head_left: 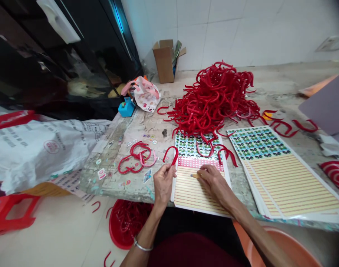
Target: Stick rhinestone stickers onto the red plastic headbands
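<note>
My left hand point(163, 182) pinches one end of a red curved strip point(172, 150), whose arch rises above the fingers. My right hand point(214, 180) is closed over the middle of the near sticker sheet point(198, 198). At its fingertips is a small yellowish sticker strip point(195, 175) with a bluish end. The sheet has green and blue pictures at the top, a pink dotted band, then yellow lined strips. Loose red strips point(227, 154) lie across its upper part. Left of my left hand rest joined red loops point(134, 157), one with a pink band.
A large heap of red strips point(214, 100) stands behind the sheet. To the right lies another stack of sticker sheets point(292, 178). A cardboard box point(164, 61), a patterned bag point(147, 94) and a blue container point(126, 108) stand at the back left. A red basin point(116, 231) sits below the table's edge.
</note>
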Demonstrator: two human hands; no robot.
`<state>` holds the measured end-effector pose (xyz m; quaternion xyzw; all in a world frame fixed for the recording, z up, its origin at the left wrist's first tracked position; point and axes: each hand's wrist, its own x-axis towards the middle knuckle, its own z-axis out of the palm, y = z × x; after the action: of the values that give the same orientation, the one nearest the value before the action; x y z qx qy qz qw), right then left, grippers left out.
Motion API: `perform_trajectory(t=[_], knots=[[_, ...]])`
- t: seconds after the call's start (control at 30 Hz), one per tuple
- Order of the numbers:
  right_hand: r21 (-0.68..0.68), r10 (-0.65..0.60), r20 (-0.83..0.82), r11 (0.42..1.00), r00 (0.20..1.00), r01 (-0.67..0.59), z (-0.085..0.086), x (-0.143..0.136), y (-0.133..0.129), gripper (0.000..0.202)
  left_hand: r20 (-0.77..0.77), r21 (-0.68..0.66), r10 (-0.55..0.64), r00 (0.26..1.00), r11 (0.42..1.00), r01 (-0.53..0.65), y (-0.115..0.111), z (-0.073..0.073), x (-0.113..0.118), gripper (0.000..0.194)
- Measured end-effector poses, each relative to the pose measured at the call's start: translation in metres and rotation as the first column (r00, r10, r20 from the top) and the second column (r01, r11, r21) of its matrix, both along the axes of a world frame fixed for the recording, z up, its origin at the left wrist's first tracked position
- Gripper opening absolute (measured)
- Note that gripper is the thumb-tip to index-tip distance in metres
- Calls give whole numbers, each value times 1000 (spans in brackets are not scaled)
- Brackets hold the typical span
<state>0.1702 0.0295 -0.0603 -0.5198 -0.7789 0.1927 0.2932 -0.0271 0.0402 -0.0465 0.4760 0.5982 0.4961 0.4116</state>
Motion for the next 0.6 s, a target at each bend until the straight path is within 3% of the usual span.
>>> perform_trajectory(t=[0.17,0.3,0.47,0.6], knots=[[-30,-12,29,999,1000,13,-7,-4,-5,11,17,-14,25,1000,1000,-25,6,-13,-3,15],[0,38,-2,999,999,-38,-2,-13,19,16,55,-42,3,998,999,0,14,-15,10,17],[116,74,167,989,983,-94,-10,-29,51,16,94,-48,-7,996,999,12,18,-27,20,18],[142,92,210,982,973,-124,-11,-33,60,17,104,-33,-5,995,999,8,17,-34,20,17]])
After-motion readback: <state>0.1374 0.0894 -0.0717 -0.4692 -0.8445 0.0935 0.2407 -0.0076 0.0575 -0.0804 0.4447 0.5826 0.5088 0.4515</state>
